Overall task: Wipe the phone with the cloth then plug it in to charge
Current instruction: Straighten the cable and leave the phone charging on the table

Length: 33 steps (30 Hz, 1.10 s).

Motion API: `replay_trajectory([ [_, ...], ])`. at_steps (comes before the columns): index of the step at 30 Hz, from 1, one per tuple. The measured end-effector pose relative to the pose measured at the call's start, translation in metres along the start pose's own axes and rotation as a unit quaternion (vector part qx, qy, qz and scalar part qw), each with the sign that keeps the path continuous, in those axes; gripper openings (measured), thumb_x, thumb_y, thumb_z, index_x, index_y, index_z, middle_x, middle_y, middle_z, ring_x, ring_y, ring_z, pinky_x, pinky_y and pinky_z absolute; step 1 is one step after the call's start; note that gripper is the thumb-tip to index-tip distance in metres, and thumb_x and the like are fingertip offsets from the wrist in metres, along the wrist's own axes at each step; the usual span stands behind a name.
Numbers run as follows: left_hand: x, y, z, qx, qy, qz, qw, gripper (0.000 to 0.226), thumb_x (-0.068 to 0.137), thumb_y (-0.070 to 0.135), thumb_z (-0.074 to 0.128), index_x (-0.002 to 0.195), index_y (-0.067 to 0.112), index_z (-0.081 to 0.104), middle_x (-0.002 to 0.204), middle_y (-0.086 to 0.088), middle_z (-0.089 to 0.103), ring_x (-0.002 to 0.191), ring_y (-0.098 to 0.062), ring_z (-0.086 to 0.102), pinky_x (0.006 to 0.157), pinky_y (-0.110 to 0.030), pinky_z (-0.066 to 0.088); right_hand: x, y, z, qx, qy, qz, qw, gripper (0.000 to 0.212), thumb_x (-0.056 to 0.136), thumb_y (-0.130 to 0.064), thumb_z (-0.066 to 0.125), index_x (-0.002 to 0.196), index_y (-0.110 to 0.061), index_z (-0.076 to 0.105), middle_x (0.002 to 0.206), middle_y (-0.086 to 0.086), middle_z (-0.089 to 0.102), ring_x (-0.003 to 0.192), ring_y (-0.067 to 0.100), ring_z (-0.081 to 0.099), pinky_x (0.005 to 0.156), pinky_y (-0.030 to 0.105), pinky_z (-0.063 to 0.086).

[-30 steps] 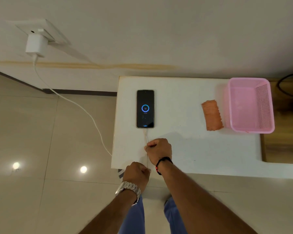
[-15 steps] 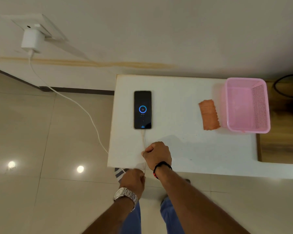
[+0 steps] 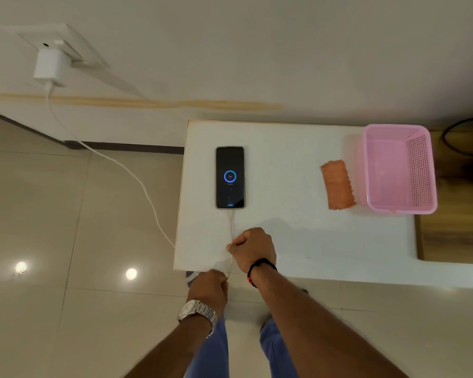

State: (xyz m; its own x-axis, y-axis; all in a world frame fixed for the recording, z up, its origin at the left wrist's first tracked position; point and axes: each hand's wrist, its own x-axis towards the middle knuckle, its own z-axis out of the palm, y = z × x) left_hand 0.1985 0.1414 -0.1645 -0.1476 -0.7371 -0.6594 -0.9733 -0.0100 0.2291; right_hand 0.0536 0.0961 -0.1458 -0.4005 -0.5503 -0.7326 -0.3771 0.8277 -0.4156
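Phone (image 3: 230, 177) lies flat, screen up, on the white table (image 3: 298, 241) near its left edge, with a blue charging ring lit on the screen. The white charging cable (image 3: 231, 227) is plugged into its near end, so the charge step looks done.

Right hand (image 3: 253, 248) is curled and pinches the cable on the tabletop, just short of the near edge. Left hand (image 3: 209, 286) is curled round the same cable just off that edge. 2 hands on 1 thin cord.

Handling, as a judgement:
- Phone: rigid slab, glossy glass face, likely slippery and crack-prone. Take it by the long side edges, not the screen.
- Cable: light, limp, thin. Pulling on it could drag the phone or stress the connector, so hold near the plug.

The cable runs off the table's left side and up to a white boxy wall adapter (image 3: 52, 64) in a wall socket (image 3: 66, 42).

Orange cloth (image 3: 338, 184) is a folded, ribbed, soft strip, lying just beside a pink plastic basket (image 3: 421, 170) with perforated walls. The floor is glossy tile.
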Motion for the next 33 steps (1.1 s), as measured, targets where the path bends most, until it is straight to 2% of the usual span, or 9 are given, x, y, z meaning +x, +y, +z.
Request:
replay_trajectory([
  [6,0.002,0.003,-0.004,0.018,-0.034,-0.011,0.999,0.023,0.096,0.034,0.054,0.098,0.022,0.073,0.096,-0.001,0.073,0.087,-0.018,0.069,0.071,-0.021,0.049,0.0,0.0,0.001,-0.001,0.004,0.004,1.0,0.016,0.079,-0.036,0.083,0.079,-0.022,0.077,0.077,-0.009,0.075,0.075,0.011,0.071,0.074,0.032,0.062],
  [10,-0.003,0.006,-0.008,0.025,-0.029,-0.016,0.999,0.027,0.095,0.04,0.059,0.113,0.022,0.069,0.105,-0.001,0.072,0.096,-0.018,0.069,0.083,-0.024,0.053,-0.003,-0.001,0.0,0.001,-0.003,-0.001,1.0,0.018,0.079,-0.039,0.083,0.082,-0.022,0.077,0.081,-0.008,0.076,0.078,0.012,0.071,0.077,0.033,0.062],
  [12,-0.007,0.008,-0.015,0.04,-0.033,-0.017,0.999,0.035,0.092,0.049,0.06,0.115,0.023,0.066,0.106,0.001,0.07,0.097,-0.018,0.068,0.085,-0.027,0.056,-0.004,-0.002,-0.005,-0.001,-0.004,-0.005,1.0,0.024,0.077,-0.045,0.083,0.083,-0.022,0.076,0.08,-0.009,0.074,0.077,0.012,0.07,0.075,0.03,0.06],
  [17,-0.003,0.023,-0.051,0.094,0.017,0.006,0.995,0.033,0.085,0.058,0.046,0.087,0.028,0.06,0.08,0.007,0.063,0.07,-0.015,0.062,0.067,-0.03,0.057,-0.003,-0.008,-0.023,-0.006,0.028,-0.042,0.999,0.03,0.083,-0.055,0.073,0.093,-0.027,0.07,0.088,-0.011,0.071,0.083,0.011,0.067,0.077,0.027,0.056],
  [19,0.005,0.033,-0.066,0.057,0.059,0.027,0.996,0.03,0.087,0.056,0.047,0.09,0.029,0.061,0.084,0.008,0.065,0.073,-0.014,0.062,0.068,-0.03,0.057,-0.002,-0.01,-0.031,-0.003,0.042,-0.069,0.997,0.026,0.088,-0.051,0.069,0.1,-0.028,0.07,0.096,-0.01,0.071,0.09,0.011,0.066,0.083,0.026,0.056],
  [22,0.017,0.05,-0.084,-0.031,0.124,0.065,0.99,0.027,0.092,0.046,0.056,0.108,0.026,0.067,0.101,0.007,0.07,0.088,-0.015,0.066,0.078,-0.029,0.055,0.001,-0.013,-0.046,0.003,0.061,-0.108,0.992,0.023,0.092,-0.048,0.067,0.103,-0.029,0.068,0.099,-0.011,0.071,0.09,0.008,0.063,0.084,0.022,0.052],
  [26,0.031,0.085,-0.103,-0.102,0.146,0.1,0.979,0.031,0.096,0.04,0.061,0.122,0.024,0.066,0.113,0.005,0.071,0.101,-0.015,0.068,0.093,-0.031,0.053,0.005,-0.013,-0.073,0.03,0.099,-0.146,0.984,0.021,0.094,-0.045,0.066,0.104,-0.027,0.069,0.098,-0.01,0.072,0.089,0.01,0.066,0.086,0.025,0.056],
  [30,0.049,0.133,-0.119,-0.126,0.146,0.159,0.968,0.026,0.095,0.033,0.064,0.117,0.02,0.068,0.106,0.003,0.072,0.094,-0.014,0.068,0.085,-0.025,0.05,0.013,-0.001,-0.109,0.089,0.151,-0.14,0.974,0.016,0.093,-0.038,0.068,0.102,-0.024,0.071,0.095,-0.008,0.073,0.087,0.01,0.067,0.083,0.025,0.056],
  [33,0.061,0.173,-0.127,-0.134,0.136,0.201,0.961,0.02,0.094,0.028,0.064,0.11,0.017,0.07,0.1,0.002,0.073,0.088,-0.015,0.069,0.082,-0.033,0.057,0.019,0.013,-0.135,0.164,0.182,-0.1,0.964,0.012,0.09,-0.032,0.071,0.098,-0.023,0.073,0.09,-0.011,0.073,0.083,0.006,0.068,0.078,0.022,0.055],
])
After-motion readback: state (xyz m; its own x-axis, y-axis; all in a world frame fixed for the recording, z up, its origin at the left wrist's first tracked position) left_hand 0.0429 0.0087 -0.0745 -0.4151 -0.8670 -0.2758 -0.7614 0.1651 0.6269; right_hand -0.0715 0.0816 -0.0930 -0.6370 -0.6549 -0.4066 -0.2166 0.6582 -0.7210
